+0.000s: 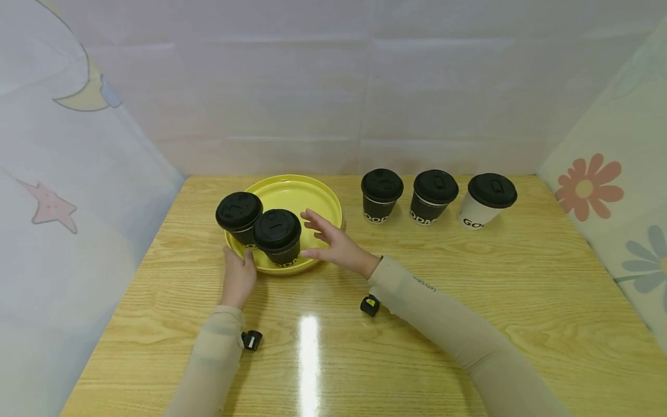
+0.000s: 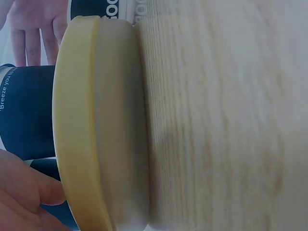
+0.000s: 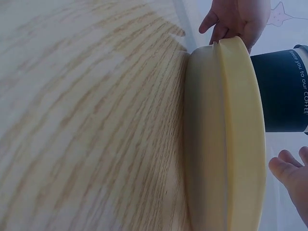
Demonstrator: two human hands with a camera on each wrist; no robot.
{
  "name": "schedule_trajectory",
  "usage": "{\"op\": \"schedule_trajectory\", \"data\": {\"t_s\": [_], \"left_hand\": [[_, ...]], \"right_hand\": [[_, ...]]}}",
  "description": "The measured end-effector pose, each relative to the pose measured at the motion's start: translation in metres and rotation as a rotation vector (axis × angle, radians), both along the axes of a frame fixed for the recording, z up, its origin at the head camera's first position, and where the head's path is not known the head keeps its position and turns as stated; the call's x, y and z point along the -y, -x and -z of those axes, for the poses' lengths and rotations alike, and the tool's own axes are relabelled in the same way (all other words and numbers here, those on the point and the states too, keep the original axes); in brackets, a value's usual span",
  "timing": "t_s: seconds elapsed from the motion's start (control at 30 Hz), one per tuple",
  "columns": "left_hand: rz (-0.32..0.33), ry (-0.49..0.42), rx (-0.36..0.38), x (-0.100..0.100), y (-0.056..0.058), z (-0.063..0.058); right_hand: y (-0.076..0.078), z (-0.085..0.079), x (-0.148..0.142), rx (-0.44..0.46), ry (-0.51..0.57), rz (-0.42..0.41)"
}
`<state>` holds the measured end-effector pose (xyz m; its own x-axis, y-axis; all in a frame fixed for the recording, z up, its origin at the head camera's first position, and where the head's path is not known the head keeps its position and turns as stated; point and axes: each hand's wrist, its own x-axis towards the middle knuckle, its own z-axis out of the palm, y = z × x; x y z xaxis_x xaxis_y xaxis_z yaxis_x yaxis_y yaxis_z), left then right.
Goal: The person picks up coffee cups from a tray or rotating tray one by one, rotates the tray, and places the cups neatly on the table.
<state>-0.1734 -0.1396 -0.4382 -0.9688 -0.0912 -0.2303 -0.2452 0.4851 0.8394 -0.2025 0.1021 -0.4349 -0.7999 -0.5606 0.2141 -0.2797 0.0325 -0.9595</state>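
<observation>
Left hand [image 1: 239, 278], fingers loosely parted, is at the near-left rim of the yellow tray [image 1: 307, 200]; right hand [image 1: 336, 246], thumb and fingers spread apart, hovers over its right side, just beside 1 of 2 dark lidded cups [image 1: 278, 231] inside. Tray sits toward the far-left corner of the table [image 1: 469, 301]; 3 more cups [image 1: 429, 211] line the far edge

yellow tray [image 1: 312, 200]: round, lying flat on the wooden table [image 1: 443, 347] | left cup [image 1: 239, 210]: black, lidded, standing at the tray's left edge | front cup [image 1: 277, 230]: black, lidded, standing upright just beside it
</observation>
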Motion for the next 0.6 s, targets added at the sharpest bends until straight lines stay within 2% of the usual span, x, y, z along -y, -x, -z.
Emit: {"op": "schedule_trajectory", "data": {"t_s": [0.3, 0.6], "left_hand": [[0.004, 0.025, 0.021, 0.000, 0.001, 0.003], [0.003, 0.028, -0.011, -0.008, -0.010, 0.000]], "right_hand": [[0.000, -0.002, 0.004, 0.000, -0.014, 0.015], [0.002, 0.000, 0.004, 0.015, -0.028, 0.030]]}}
